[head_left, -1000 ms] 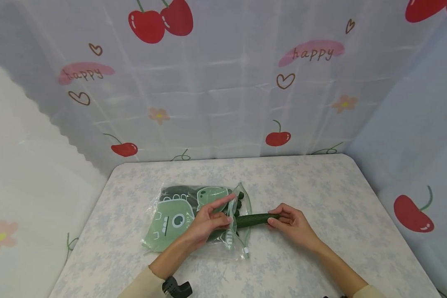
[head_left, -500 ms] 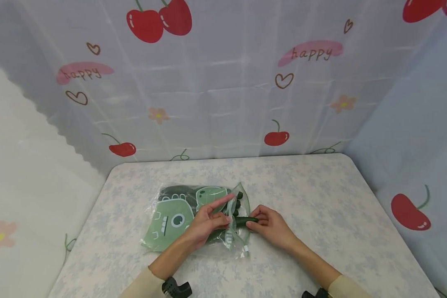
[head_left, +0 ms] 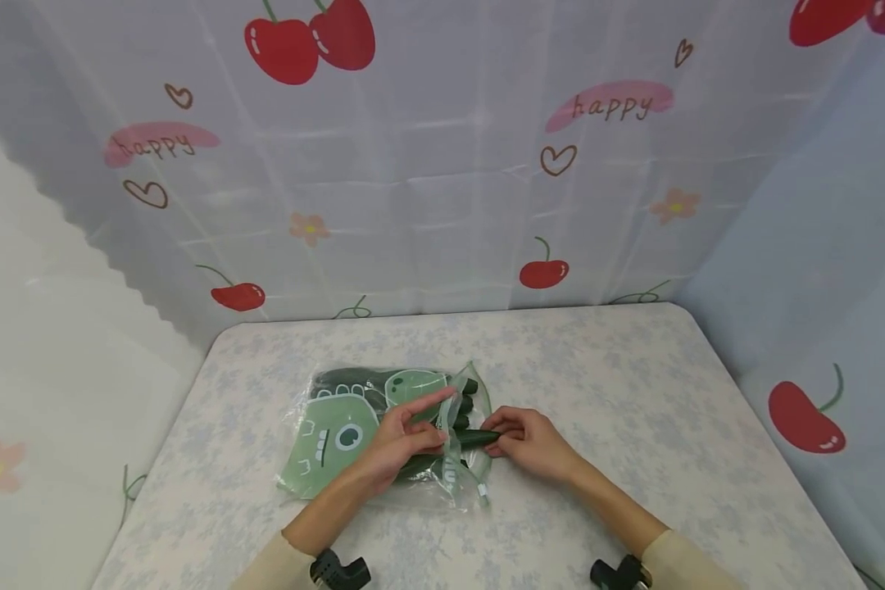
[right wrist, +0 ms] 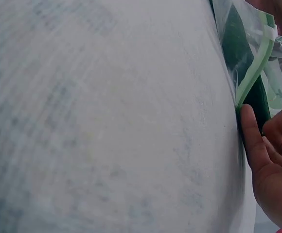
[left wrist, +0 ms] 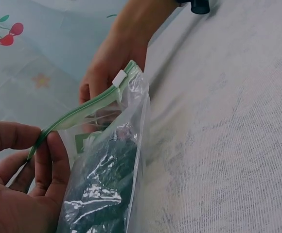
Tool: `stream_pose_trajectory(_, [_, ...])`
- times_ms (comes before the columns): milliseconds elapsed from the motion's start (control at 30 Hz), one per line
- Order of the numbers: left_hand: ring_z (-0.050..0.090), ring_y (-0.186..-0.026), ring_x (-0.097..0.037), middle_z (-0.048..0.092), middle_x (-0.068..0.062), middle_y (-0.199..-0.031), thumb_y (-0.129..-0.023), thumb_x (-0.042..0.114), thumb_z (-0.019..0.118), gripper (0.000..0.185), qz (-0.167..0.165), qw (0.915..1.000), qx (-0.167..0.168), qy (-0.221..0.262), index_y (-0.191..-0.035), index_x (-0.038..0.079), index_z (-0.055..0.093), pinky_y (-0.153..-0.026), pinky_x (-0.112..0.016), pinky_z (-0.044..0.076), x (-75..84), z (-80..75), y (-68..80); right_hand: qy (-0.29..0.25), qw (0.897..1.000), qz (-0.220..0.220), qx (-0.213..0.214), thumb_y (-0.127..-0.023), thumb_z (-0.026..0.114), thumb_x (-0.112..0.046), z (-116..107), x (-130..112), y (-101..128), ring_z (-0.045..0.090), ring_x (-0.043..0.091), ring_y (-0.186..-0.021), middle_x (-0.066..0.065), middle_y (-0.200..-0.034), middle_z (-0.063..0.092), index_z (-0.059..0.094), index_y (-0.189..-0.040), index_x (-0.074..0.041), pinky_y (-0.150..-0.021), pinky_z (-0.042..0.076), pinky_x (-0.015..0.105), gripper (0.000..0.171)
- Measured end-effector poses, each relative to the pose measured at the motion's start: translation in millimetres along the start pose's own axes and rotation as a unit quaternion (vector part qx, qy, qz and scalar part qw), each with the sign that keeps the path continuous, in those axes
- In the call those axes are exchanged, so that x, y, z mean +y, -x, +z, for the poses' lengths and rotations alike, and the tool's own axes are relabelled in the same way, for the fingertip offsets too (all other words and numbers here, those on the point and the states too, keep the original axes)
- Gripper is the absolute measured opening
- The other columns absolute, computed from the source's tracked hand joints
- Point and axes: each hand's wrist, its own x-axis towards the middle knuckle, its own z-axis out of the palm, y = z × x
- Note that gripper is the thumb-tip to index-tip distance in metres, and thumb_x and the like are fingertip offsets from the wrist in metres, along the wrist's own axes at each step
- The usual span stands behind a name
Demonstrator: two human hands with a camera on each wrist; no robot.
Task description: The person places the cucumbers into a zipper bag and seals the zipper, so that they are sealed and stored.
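Note:
A clear zip bag (head_left: 342,434) with a green dinosaur print lies on the table, its mouth facing right. Dark cucumbers (head_left: 466,385) lie inside it. My left hand (head_left: 433,428) pinches the bag's upper green zip strip (left wrist: 78,115) and holds the mouth apart. My right hand (head_left: 497,438) grips the end of a dark green cucumber (head_left: 478,438), most of which is inside the bag. In the right wrist view my fingers (right wrist: 252,141) touch the cucumber (right wrist: 260,103) at the bag's green rim (right wrist: 252,73). A white slider (left wrist: 119,76) sits at the strip's far end.
The table (head_left: 634,393) has a pale floral cloth and rounded corners. A white curtain with cherries (head_left: 546,272) hangs close behind and on both sides. Bare cloth spreads to the right of the bag.
My right hand has moved left and pushed the cucumber into the bag, so only a short end shows outside. My left hand has kept its hold on the bag's mouth.

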Motion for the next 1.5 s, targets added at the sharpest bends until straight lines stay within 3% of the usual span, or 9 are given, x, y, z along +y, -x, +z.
stream_pose_trajectory(167, [0.068,-0.083,-0.007,0.068,-0.001,-0.088,-0.091,0.004,0.067,0.067,0.005,1.0000,-0.004,-0.003,-0.151,0.021,0.042,-0.085,-0.035,0.061,1.1,-5.8,2.9,-0.013,1.000,-0.004,-0.016,-0.094,0.051,0.004,-3,-3,-4,0.074,0.031,-0.091,0.025,-0.106,0.069,0.064,-0.112,0.002,-0.079,0.062,0.036,0.022])
stream_pose_trajectory(367, [0.068,-0.084,-0.008,0.068,0.001,-0.076,-0.091,0.005,0.067,0.066,-0.003,0.9999,-0.005,-0.010,-0.151,0.022,0.042,-0.087,-0.035,0.060,2.0,-6.1,3.7,0.030,0.999,-0.005,-0.028,-0.092,0.054,0.004,-5,-7,-9,0.074,0.029,-0.087,0.021,-0.100,0.071,0.068,-0.108,-0.001,-0.075,0.063,0.035,0.022])
stream_pose_trajectory(433, [0.068,-0.086,-0.008,0.068,0.000,-0.082,-0.091,0.005,0.067,0.066,-0.005,0.9999,-0.005,-0.011,-0.150,0.023,0.043,-0.087,-0.035,0.060,2.4,-5.2,4.3,0.044,0.998,-0.005,-0.034,-0.093,0.057,0.001,-4,-8,-11,0.074,0.028,-0.085,0.019,-0.098,0.071,0.068,-0.106,-0.001,-0.074,0.062,0.033,0.017])
stream_pose_trajectory(567, [0.068,-0.087,-0.008,0.068,-0.002,-0.087,-0.092,0.005,0.066,0.065,-0.010,0.9999,-0.005,-0.012,-0.150,0.024,0.044,-0.088,-0.035,0.060,3.1,-3.2,5.2,0.089,0.996,-0.004,-0.022,-0.090,0.071,-0.015,0,-8,-15,0.073,0.021,-0.074,0.011,-0.084,0.073,0.070,-0.095,-0.006,-0.065,0.060,0.028,0.009])
stream_pose_trajectory(733, [0.067,-0.084,-0.008,0.065,0.001,-0.074,-0.092,0.005,0.065,0.065,-0.010,0.9998,-0.012,-0.011,-0.150,0.025,0.042,-0.086,-0.035,0.060,4.1,-0.9,5.0,0.143,0.990,0.006,0.010,-0.081,0.079,-0.041,6,-10,-20,0.069,0.015,-0.060,0.000,-0.067,0.072,0.069,-0.079,-0.017,-0.055,0.054,0.026,0.026])
stream_pose_trajectory(1067, [0.068,-0.083,-0.010,0.066,0.001,-0.075,-0.091,0.004,0.067,0.067,-0.005,1.0000,-0.007,-0.005,-0.150,0.024,0.043,-0.088,-0.040,0.060,2.7,-1.3,3.3,0.031,0.999,0.025,-0.017,-0.090,0.061,-0.001,1,-9,-18,0.073,0.031,-0.077,0.022,-0.087,0.071,0.069,-0.099,0.005,-0.069,0.062,0.038,0.014])
stream_pose_trajectory(1200, [0.067,-0.082,-0.009,0.063,0.002,-0.071,-0.092,0.006,0.067,0.066,-0.005,0.9999,-0.008,-0.007,-0.150,0.025,0.043,-0.087,-0.038,0.061,3.4,-0.6,3.9,0.083,0.996,0.016,0.003,-0.089,0.069,-0.012,6,-8,-22,0.072,0.021,-0.065,0.011,-0.076,0.072,0.070,-0.088,-0.005,-0.061,0.060,0.031,0.007])
stream_pose_trajectory(1333, [0.066,-0.079,-0.009,0.061,0.004,-0.068,-0.092,0.005,0.067,0.066,-0.006,1.0000,-0.005,-0.005,-0.150,0.024,0.043,-0.085,-0.037,0.061,2.7,-0.9,4.9,0.126,0.992,0.013,0.024,-0.085,0.076,-0.030,12,-6,-27,0.069,0.016,-0.058,0.001,-0.065,0.071,0.068,-0.079,-0.015,-0.055,0.055,0.027,0.018])
stream_pose_trajectory(1500, [0.066,-0.080,-0.009,0.063,0.003,-0.070,-0.091,0.004,0.067,0.068,-0.004,1.0000,-0.006,0.001,-0.151,0.023,0.042,-0.086,-0.038,0.061,3.1,1.1,5.4,0.044,0.999,0.024,0.018,-0.088,0.074,-0.025,10,-2,-22,0.073,0.023,-0.068,0.009,-0.076,0.073,0.069,-0.086,-0.008,-0.062,0.061,0.032,0.017])
